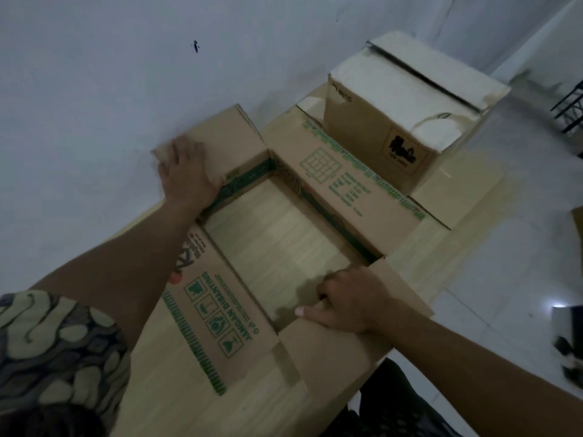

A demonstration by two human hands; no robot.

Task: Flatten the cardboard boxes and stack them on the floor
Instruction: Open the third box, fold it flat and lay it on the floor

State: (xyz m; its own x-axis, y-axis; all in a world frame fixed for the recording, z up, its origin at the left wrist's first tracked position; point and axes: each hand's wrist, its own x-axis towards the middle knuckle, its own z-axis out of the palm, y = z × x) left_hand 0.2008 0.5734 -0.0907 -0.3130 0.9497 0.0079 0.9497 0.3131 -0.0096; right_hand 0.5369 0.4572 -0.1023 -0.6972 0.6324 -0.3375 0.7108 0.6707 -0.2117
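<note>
A brown cardboard box with green print (pixel 347 187) stands on a light wooden table (pixel 467 190), all its top flaps folded outward. Through it I see wood grain, so it is open at the bottom too. My left hand (pixel 186 171) presses flat on the far-left flap (pixel 227 137), fingers spread. My right hand (pixel 347 298) rests on the near-right flap (pixel 331 351), its fingers curled over that flap's inner edge and the thumb lying along it. A second box (pixel 378 127), closed and taped, stands just behind the open one.
A white wall runs along the left, close to the table and the left flap. Pale tiled floor (pixel 511 279) lies to the right, with a dark object (pixel 568 342) at the right edge and a black frame (pixel 571 108) at the upper right.
</note>
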